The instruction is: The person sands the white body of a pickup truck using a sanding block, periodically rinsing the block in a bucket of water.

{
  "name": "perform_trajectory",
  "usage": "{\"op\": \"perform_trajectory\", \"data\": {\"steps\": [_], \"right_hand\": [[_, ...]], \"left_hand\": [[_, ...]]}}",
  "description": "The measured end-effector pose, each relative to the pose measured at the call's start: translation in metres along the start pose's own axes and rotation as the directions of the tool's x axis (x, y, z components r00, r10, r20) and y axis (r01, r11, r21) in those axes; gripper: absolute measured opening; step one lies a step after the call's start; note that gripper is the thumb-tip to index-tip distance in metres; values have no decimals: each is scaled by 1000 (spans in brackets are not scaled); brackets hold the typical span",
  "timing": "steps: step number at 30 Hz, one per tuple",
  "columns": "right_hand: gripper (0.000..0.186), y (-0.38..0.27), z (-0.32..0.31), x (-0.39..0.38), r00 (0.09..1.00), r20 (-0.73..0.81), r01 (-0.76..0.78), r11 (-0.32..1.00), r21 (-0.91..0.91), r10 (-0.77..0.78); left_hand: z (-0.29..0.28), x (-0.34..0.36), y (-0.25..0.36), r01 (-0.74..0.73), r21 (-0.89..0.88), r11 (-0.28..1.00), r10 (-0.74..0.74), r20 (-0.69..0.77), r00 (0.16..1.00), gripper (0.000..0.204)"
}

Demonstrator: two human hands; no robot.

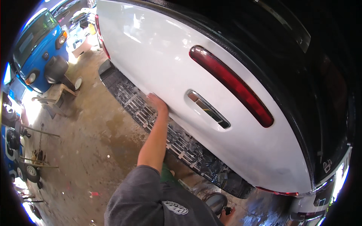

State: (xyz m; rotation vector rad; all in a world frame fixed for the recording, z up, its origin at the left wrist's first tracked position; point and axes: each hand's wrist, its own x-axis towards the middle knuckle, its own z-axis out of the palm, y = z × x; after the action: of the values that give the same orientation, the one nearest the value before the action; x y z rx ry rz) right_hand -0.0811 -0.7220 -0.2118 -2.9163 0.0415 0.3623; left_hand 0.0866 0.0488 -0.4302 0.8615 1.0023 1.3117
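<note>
My left hand reaches out and lies flat with fingers extended against the lower edge of a white tailgate, just above a dark bumper step. Low in the view, my right hand is closed around a small black part, like a knob or handle. Beside it is a rounded grey object; its kind and whether it joins the black part are unclear. A chrome handle sits in the tailgate, with a long red light above it.
The stained concrete floor spreads to the left. A blue vehicle stands at the far left, near a beige plastic chair. Metal rods and small wheels lie at the left edge. Another vehicle shows at lower right.
</note>
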Motion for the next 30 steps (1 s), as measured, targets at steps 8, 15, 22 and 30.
{"op": "perform_trajectory", "data": {"steps": [8, 15, 22, 30], "right_hand": [[76, 7, 16, 33, 989, -138, 81, 962, 262, -46], [78, -12, 13, 54, 990, -126, 91, 953, 289, -56], [78, -27, 21, 58, 988, -109, 138, 929, 344, -106], [77, 11, 37, 52, 988, -139, 113, 943, 314, -72]], "left_hand": [[58, -148, 51, 304, -328, 895, -314, 24, 949, 81], [54, -237, 136, 414, -284, 865, -365, 212, 907, 74], [29, -201, 75, 499, -208, 841, -474, 161, 866, 91], [13, -132, 39, 162, 147, 976, -176, 85, 981, 70]]}}
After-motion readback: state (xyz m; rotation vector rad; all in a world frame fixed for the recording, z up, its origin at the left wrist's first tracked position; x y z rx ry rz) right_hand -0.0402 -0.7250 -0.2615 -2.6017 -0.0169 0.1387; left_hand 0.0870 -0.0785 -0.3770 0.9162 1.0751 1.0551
